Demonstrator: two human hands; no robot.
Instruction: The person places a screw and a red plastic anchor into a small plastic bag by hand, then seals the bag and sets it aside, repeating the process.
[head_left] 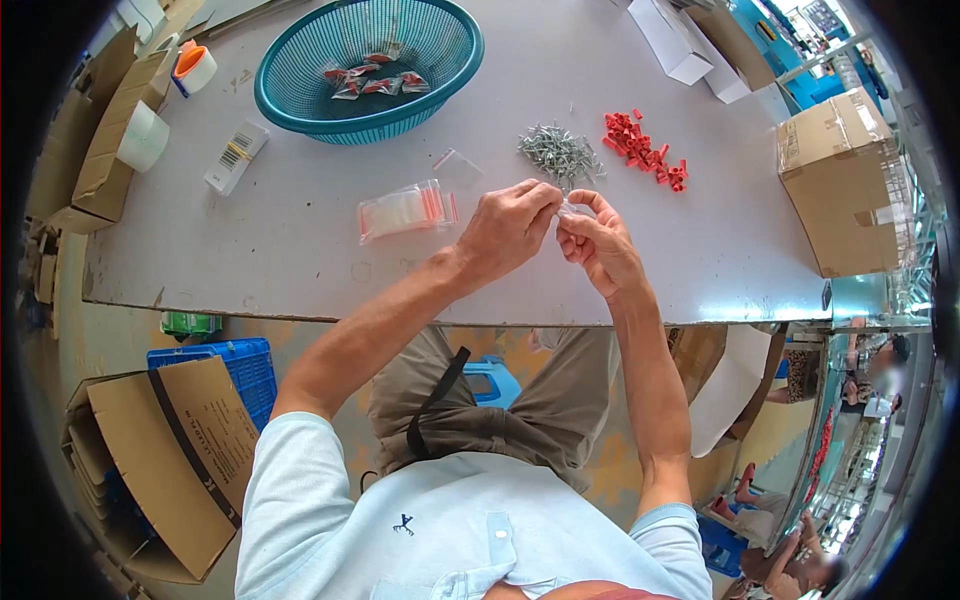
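Both hands meet over the table in front of me, pinching a small clear plastic bag (568, 208) between their fingertips. My left hand (508, 228) is closed on its left side, and my right hand (603, 248) grips it from the right. Fingers hide most of the bag, so its contents cannot be made out. Just beyond the fingertips lies a heap of small silver screws (562, 152). To its right are several short red plastic tubes (645, 150). A stack of clear zip bags with red strips (400, 212) lies left of my left hand, near a single clear bag (458, 168).
A teal plastic basket (275, 85) at the back holds several small filled bags (382, 84). Farther left are a small labelled box (237, 157) and tape rolls (195, 68). A cardboard box (840, 185) stands at the right edge, white boxes (672, 42) behind. Other people are far right.
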